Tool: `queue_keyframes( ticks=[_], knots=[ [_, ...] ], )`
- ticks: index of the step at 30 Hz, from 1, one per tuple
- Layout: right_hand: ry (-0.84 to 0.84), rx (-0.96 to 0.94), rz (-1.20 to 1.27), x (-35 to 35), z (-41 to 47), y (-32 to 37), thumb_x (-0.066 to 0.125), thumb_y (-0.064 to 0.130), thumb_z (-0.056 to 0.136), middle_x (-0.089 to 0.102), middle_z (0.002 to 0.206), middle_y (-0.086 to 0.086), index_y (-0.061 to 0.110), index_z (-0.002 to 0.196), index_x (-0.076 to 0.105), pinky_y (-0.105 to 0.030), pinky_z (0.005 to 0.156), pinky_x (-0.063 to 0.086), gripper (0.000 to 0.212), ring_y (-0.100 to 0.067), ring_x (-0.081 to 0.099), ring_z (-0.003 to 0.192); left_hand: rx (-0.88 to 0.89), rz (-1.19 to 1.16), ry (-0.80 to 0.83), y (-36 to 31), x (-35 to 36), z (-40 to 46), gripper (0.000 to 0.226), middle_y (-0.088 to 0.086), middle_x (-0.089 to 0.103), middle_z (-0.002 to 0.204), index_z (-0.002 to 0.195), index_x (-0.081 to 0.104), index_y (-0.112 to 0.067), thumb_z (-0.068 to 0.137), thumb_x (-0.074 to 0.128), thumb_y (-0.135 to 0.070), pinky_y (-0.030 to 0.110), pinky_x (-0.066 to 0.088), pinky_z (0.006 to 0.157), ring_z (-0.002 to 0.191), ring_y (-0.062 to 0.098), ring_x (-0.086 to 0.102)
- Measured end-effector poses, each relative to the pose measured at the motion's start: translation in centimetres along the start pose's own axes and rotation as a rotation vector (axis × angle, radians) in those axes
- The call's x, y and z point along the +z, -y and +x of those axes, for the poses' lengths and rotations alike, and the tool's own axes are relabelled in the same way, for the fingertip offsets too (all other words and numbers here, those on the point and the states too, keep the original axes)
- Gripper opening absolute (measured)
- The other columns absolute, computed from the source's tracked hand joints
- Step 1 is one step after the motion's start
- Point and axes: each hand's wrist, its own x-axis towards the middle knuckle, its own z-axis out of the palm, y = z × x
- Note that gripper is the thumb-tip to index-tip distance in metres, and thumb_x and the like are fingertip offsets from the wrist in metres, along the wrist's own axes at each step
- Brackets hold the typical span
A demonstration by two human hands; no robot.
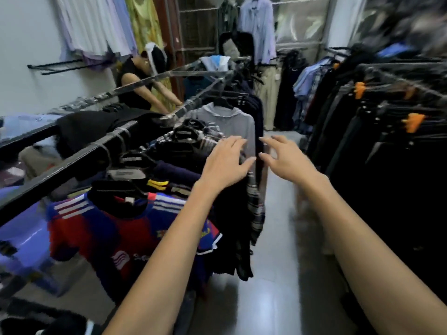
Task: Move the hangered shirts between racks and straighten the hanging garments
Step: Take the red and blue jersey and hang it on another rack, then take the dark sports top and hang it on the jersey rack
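Observation:
A dark metal rack (72, 163) runs from lower left toward the back, packed with shirts on black hangers. Nearest hangs a red and blue striped jersey (116, 228); behind it come dark and plaid shirts (254, 206), then a grey hooded top (232, 124). My left hand (225, 163) reaches out with fingers spread over the shoulders of the dark shirts, holding nothing. My right hand (283, 158) hovers just right of it over the aisle, fingers loosely bent and empty, beside the grey top's sleeve.
A second rack (396, 78) of dark garments with orange clips lines the right side. A grey tiled aisle (278, 274) lies between the racks. Another person (137, 83) bends over the far side of the left rack. Shirts hang on the back wall.

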Motion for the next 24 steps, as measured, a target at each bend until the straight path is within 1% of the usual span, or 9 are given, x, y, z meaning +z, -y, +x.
queue_keyframes(
  ticks=[2, 4, 7, 11, 14, 18, 22, 24],
  knots=[
    [-0.061, 0.113, -0.070, -3.6, -3.6, -3.9, 0.056, 0.042, 0.102, 0.037, 0.160, -0.010, 0.027, 0.154, 0.043, -0.043, 0.120, 0.028, 0.055, -0.030, 0.031, 0.148, 0.117, -0.030, 0.034, -4.6, 1.1, 2.3, 0.065, 0.009, 0.051, 0.144, 0.139, 0.052, -0.008, 0.091, 0.056, -0.052, 0.042, 0.029, 0.116, 0.134, 0.026, 0.044],
    [-0.130, 0.205, -0.143, -7.3, -7.8, -7.5, 0.056, 0.045, 0.100, 0.038, 0.160, -0.011, 0.026, 0.153, 0.044, -0.044, 0.121, 0.029, 0.057, -0.030, 0.032, 0.148, 0.243, -0.061, 0.057, -9.8, 2.3, 4.0, 0.069, 0.006, 0.046, 0.149, 0.145, 0.047, -0.011, 0.093, 0.054, -0.057, 0.041, 0.024, 0.118, 0.138, 0.024, 0.039],
    [-0.224, 0.357, -0.253, -14.1, -15.4, -12.4, 0.056, 0.052, 0.098, 0.042, 0.157, -0.012, 0.026, 0.150, 0.048, -0.049, 0.118, 0.033, 0.059, -0.029, 0.036, 0.146, 0.414, -0.148, 0.074, -18.8, 3.7, 5.6, 0.071, 0.006, 0.044, 0.151, 0.147, 0.046, -0.014, 0.093, 0.053, -0.059, 0.043, 0.025, 0.119, 0.140, 0.024, 0.038],
    [-0.306, 0.534, -0.421, -22.6, -26.9, -15.9, 0.052, 0.057, 0.098, 0.041, 0.159, -0.009, 0.027, 0.151, 0.046, -0.049, 0.118, 0.033, 0.061, -0.028, 0.036, 0.146, 0.630, -0.252, 0.079, -31.9, 4.2, 3.8, 0.073, 0.005, 0.043, 0.152, 0.147, 0.045, -0.016, 0.092, 0.050, -0.063, 0.043, 0.026, 0.119, 0.141, 0.023, 0.036],
    [-0.336, 0.653, -0.533, -27.0, -34.9, -16.1, 0.049, 0.060, 0.098, 0.039, 0.160, -0.008, 0.028, 0.153, 0.043, -0.052, 0.118, 0.033, 0.063, -0.030, 0.033, 0.148, 0.778, -0.321, 0.061, -40.2, 3.8, 0.7, 0.073, 0.005, 0.043, 0.152, 0.147, 0.045, -0.016, 0.092, 0.050, -0.063, 0.043, 0.025, 0.119, 0.141, 0.023, 0.037],
    [-0.359, 0.850, -0.650, -31.2, -46.1, -14.3, 0.044, 0.062, 0.099, 0.033, 0.163, -0.005, 0.033, 0.155, 0.037, -0.054, 0.120, 0.027, 0.064, -0.032, 0.027, 0.150, 0.938, -0.456, 0.048, -49.1, 3.0, -3.8, 0.073, 0.007, 0.044, 0.151, 0.146, 0.046, -0.014, 0.092, 0.053, -0.061, 0.041, 0.025, 0.119, 0.140, 0.024, 0.037],
    [-0.401, 1.083, -0.750, -34.0, -55.8, -11.3, 0.041, 0.066, 0.098, 0.030, 0.164, -0.004, 0.035, 0.156, 0.033, -0.055, 0.121, 0.025, 0.067, -0.031, 0.024, 0.151, 1.079, -0.563, 0.102, -56.4, 1.2, -9.0, 0.075, -0.001, 0.034, 0.158, 0.152, 0.038, -0.025, 0.092, 0.044, -0.070, 0.047, 0.013, 0.123, 0.148, 0.020, 0.025],
    [-0.452, 1.180, -0.797, -34.4, -59.5, -8.9, 0.041, 0.069, 0.096, 0.030, 0.165, -0.004, 0.035, 0.156, 0.034, -0.055, 0.121, 0.024, 0.069, -0.030, 0.023, 0.152, 1.167, -0.606, 0.104, -59.3, -0.2, -12.0, 0.076, -0.002, 0.031, 0.160, 0.153, 0.035, -0.028, 0.091, 0.042, -0.071, 0.049, 0.008, 0.123, 0.150, 0.020, 0.021]
  ],
)
